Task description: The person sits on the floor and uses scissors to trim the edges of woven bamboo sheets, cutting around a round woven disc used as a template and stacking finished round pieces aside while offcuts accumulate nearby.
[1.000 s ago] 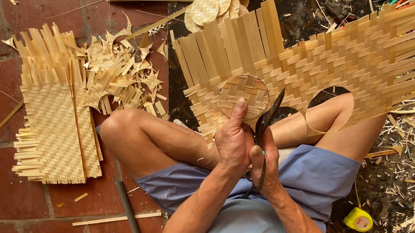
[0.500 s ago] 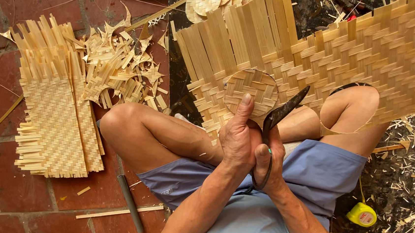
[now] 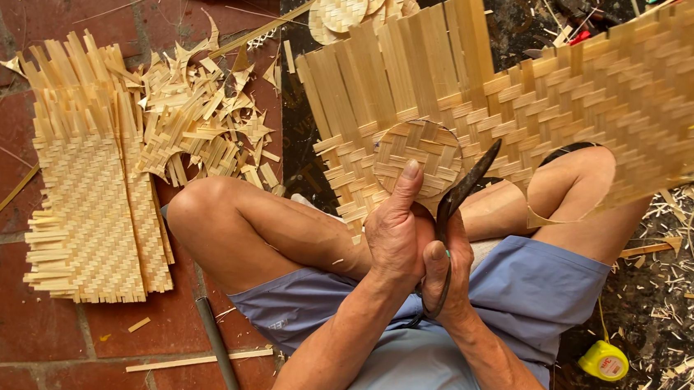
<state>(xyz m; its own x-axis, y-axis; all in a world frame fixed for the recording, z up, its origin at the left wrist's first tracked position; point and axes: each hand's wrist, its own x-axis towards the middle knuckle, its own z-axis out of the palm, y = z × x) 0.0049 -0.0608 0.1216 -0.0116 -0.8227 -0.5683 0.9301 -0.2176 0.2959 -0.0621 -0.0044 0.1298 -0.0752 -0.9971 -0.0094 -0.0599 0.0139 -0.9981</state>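
**Listener:** What are my hands doing?

**Describer:** You sit cross-legged on a red brick floor (image 3: 11, 53), seen from above. Your left hand (image 3: 398, 232) is clenched around a round woven bamboo disc (image 3: 418, 153), thumb stretched up and pressed flat on its face. Your right hand (image 3: 449, 281) is closed in a firm grip on the handles of dark metal shears (image 3: 456, 197). Their blades point up and away from you, just beside the right edge of the disc; I cannot quite tell whether the blades touch it.

**Listener:** Where is the disc itself?

**Describer:** It is held above your lap, between your knees, in front of a large woven bamboo mat (image 3: 586, 90) that spreads across your right knee and up toward the top right.

**Listener:** And around me?

**Describer:** On the floor to your left lies a stack of woven bamboo panels (image 3: 86, 207) with loose strip ends, and next to it a heap of pale bamboo offcuts (image 3: 196, 117). More finished discs (image 3: 354, 2) lie near the top, beyond the mat. A dark rod (image 3: 216, 341) rests by your left thigh. A yellow tape measure (image 3: 604, 361) sits on the ground to your right, among fine shavings.
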